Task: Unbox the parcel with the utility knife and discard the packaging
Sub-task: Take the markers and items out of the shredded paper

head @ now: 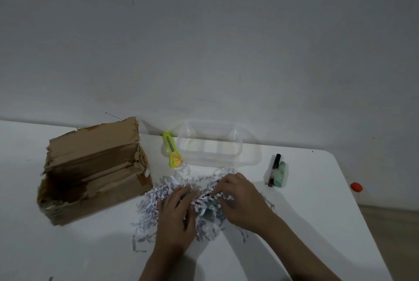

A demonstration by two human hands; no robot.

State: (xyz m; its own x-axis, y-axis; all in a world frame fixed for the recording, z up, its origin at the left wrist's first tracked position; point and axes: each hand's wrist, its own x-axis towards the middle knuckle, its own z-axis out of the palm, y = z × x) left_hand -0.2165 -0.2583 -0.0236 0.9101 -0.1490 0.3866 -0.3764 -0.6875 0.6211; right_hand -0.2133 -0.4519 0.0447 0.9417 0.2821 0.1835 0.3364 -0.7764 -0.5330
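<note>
Both hands are buried in a heap of shredded paper (163, 194) in the middle of the white table (68, 246). The left hand (176, 210) lies palm down with its fingers spread flat on the shreds, gripping nothing that can be seen. The right hand (240, 196) has its fingers curled down into the pile; whether they pinch anything cannot be told. A greenish item (207, 209) shows between the hands, mostly hidden by shreds. The opened cardboard parcel (90, 174) stands to the left, its torn flap raised. The yellow utility knife (171, 152) lies untouched behind the pile, beside a clear plastic tray (249, 158). To the right lie a dark tube (274, 169) and a green bottle (281, 175), touching.
</note>
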